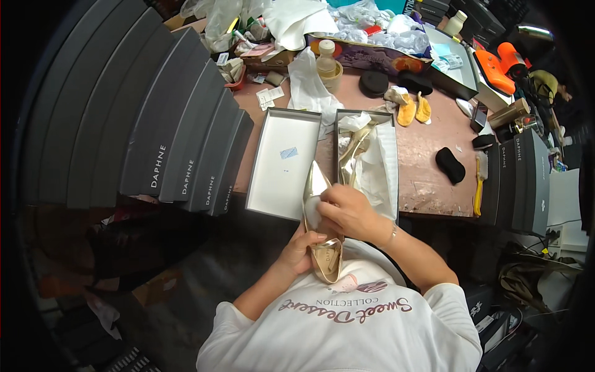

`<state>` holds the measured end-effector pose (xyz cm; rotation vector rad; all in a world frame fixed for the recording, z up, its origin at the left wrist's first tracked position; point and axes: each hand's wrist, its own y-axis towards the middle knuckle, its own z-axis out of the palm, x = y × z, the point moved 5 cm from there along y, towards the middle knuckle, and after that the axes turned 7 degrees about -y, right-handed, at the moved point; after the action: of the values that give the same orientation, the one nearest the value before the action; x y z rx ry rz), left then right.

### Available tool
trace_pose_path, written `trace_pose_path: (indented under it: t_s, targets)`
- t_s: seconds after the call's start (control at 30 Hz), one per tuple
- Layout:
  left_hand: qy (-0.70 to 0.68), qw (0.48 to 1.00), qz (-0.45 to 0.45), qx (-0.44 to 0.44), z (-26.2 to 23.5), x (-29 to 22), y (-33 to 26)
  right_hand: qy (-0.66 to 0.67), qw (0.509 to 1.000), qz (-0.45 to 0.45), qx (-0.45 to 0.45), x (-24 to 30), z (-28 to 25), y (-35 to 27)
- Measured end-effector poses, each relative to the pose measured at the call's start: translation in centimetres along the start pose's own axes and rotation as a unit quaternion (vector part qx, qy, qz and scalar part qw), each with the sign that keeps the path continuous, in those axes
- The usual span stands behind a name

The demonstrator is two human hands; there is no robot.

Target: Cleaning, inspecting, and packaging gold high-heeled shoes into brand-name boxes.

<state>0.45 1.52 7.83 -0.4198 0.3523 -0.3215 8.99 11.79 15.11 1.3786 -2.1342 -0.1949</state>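
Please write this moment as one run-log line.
Left hand: holding gold pointed-toe shoe; right hand: at shoe, by white wad; second gold shoe: in shoebox; shoebox lid: left of shoebox.

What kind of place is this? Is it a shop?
Probably a small shoe workshop or stockroom; I can't be sure. Dark grey cardboard boxes are stacked on the left, the person's left hand holds a shiny gold pointed shoe, and another shiny gold shoe lies in crinkled white paper.
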Motion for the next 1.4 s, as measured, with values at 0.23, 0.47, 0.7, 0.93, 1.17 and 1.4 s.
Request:
trace_pose_path:
  t_s: [0.23,0.47,0.7,0.93,1.17,1.4]
  targets:
    - [-0.020,1.000,-0.019,0.000,0.1,0.8,0.2,-0.235,0.958,0.104,0.127,-8.1,2.4,-8.1]
    - [0.028,0.999,-0.021,0.017,1.1,1.0,-0.4,0.022,0.988,0.025,0.150,0.9,-1.2,-2.1]
    - [0.085,0.996,0.009,0.016,0.9,1.4,-0.6,0.022,0.993,0.014,0.114,0.4,1.6,-2.1]
    - [0.113,0.987,0.111,0.026,2.4,0.6,-1.1,0.177,0.971,0.156,0.036,1.2,-1.1,-3.6]
    - [0.111,0.989,0.092,0.043,2.8,0.5,-0.7,0.244,0.917,0.292,0.118,1.7,-1.4,-7.6]
    - [0.136,0.988,0.067,0.042,3.1,1.0,-0.1,-0.048,0.988,0.124,0.077,1.4,-2.1,-5.1]
